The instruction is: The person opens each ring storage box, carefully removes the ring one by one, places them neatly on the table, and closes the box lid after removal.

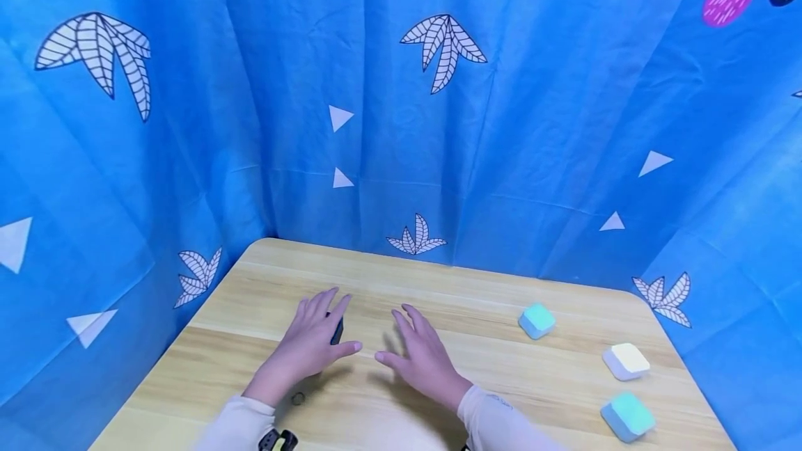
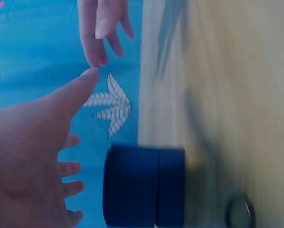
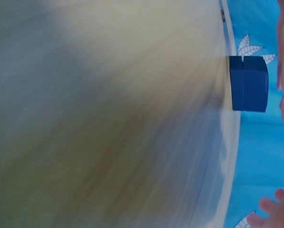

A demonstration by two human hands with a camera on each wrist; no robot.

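Note:
My left hand [image 1: 305, 343] is held over the table's left half, its fingers spread and holding nothing. Beneath and beside it stands a small dark blue box [image 2: 142, 186] with a seam near its bottom. The left hand covers most of this box in the head view, and a gap shows between them in the left wrist view. My right hand [image 1: 426, 364] faces the left one from the right, fingers loosely extended, with nothing in it. A thin dark ring [image 1: 298, 399] lies on the wood near my left wrist.
On the right side of the wooden table [image 1: 401, 284] lie a turquoise block [image 1: 537, 321], a cream-white block [image 1: 626, 361] and another turquoise block [image 1: 628, 417]. A blue patterned curtain [image 1: 401, 124] hangs along the table's back and sides.

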